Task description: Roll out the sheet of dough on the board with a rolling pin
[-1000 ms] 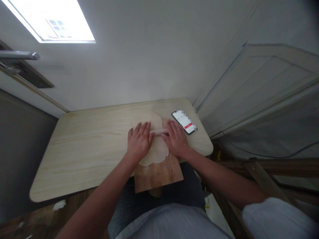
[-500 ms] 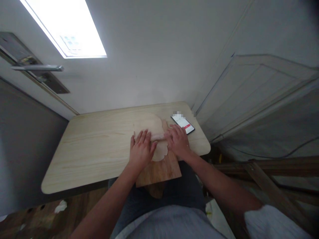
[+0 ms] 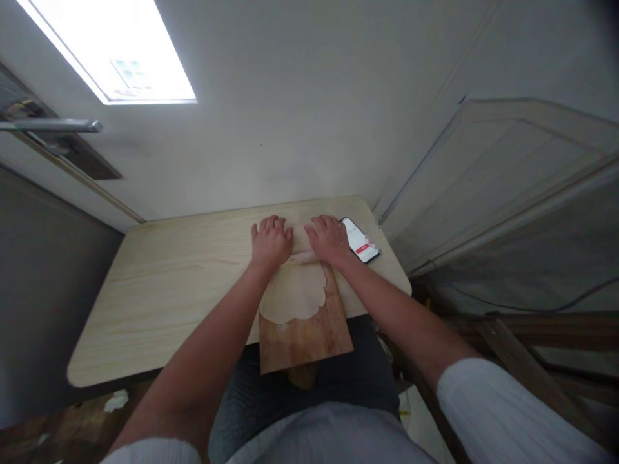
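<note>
Both the left hand and right hand now sit farther forward, palms down, fingers loosely extended past a rolling pin. Beneath lies a dough sheet on a wooden board, overhanging the pale wood-grain table. Smartphone just beside the right hand. White door beyond, with lever handle and bright window.
</note>
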The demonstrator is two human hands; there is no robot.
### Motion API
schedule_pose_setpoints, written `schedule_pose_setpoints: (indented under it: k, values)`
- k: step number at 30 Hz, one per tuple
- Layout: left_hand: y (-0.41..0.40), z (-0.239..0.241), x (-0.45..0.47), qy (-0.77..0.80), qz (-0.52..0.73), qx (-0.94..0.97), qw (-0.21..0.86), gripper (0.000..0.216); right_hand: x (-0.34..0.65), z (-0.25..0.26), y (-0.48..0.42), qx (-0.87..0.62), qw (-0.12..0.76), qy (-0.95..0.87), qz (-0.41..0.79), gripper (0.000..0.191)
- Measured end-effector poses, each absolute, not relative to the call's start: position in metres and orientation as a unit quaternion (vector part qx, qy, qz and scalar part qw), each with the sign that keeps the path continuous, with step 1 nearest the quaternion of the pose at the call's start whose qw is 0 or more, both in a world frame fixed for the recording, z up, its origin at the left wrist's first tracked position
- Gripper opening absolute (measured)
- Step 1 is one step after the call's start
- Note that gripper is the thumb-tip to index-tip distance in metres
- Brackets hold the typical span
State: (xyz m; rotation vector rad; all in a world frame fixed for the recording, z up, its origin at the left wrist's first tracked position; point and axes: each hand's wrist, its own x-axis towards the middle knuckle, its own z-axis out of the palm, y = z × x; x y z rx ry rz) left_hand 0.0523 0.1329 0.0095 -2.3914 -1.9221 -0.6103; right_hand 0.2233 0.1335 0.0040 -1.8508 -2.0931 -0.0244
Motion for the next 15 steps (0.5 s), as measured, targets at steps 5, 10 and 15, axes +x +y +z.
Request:
schedule_pose_setpoints:
  k: [5,10,15]
  values:
    - [0.152,0.009,0.052,-0.610,-0.181,-0.771,0.009,0.046,0.220,0.002,0.159,-0.662,0.172,-0.729,-0.001,0.045]
    - [0.153,0.007,0.052,-0.590,-0.168,-0.789,0.007,0.046,0.220,0.000,0.156,-0.660,0.149,-0.736,-0.004,0.044]
    - [0.140,0.005,0.053,-0.582,-0.149,-0.799,-0.013,0.045,0.223,-0.001,0.138,-0.650,0.153,-0.745,-0.015,0.046]
